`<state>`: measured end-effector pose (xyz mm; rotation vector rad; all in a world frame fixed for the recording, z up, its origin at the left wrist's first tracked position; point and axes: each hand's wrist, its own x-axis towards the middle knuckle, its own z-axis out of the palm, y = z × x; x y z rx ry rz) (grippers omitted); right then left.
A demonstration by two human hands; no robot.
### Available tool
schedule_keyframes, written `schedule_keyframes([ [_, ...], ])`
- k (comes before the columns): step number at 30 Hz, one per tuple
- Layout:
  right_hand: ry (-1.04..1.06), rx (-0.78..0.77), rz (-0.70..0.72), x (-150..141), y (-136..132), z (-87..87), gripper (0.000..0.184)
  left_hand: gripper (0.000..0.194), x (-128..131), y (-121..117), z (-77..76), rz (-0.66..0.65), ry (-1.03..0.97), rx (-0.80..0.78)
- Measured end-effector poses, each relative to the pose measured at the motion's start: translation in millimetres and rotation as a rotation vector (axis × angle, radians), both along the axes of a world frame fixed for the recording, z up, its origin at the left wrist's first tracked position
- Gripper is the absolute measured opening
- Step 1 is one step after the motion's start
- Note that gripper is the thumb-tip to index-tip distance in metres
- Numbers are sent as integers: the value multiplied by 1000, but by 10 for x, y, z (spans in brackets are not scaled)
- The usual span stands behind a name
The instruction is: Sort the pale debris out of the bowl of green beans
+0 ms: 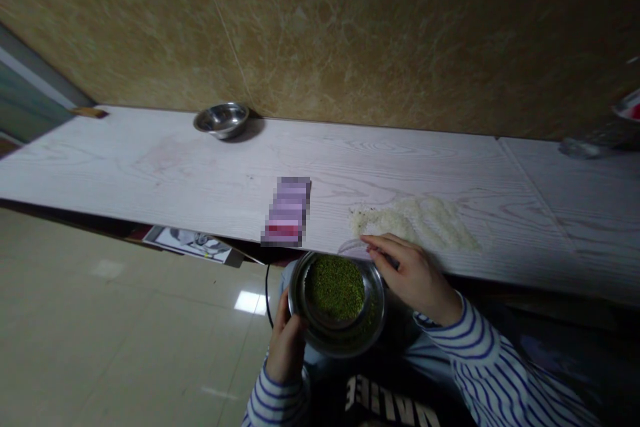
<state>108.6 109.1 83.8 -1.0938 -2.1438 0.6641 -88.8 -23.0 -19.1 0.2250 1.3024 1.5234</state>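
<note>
My left hand (pixel 286 341) is closed on the left rim of a round metal bowl (pixel 376 310), thumb over the edge. Small green beans (pixel 336 287) cover the bowl's bottom. The bowl sits above my lap, just below the table's front edge. To its upper right, my right hand (pixel 413 277) rests at that edge, fingers stretched out and no held thing visible. Beyond the fingertips lies a spread of white rice grains (pixel 425 220), with dark specks at its left end (pixel 363 215). Some of the right hand's fingers are hidden under it.
A pale wood-grain table (pixel 165 167) runs along a brown marbled wall (pixel 350 33). On it are a smaller metal bowl (pixel 223 121), a blurred-out purple phone-shaped item (pixel 289 210), and a clear plastic object (pixel 583 147) at right. A picture-covered box (pixel 193 243) juts out underneath.
</note>
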Motion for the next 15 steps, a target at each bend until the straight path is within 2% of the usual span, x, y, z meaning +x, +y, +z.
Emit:
schedule_keyframes([
  [6, 7, 42, -235, 153, 9, -86, 29, 59, 14, 21, -19, -38, -10, 19],
  [11, 9, 81, -175, 10, -17, -97, 31, 55, 97, 58, 10, -58, -57, -4],
  [15, -20, 100, -249, 34, 17, -104, 31, 51, 124, 65, -6, -46, -38, -35],
])
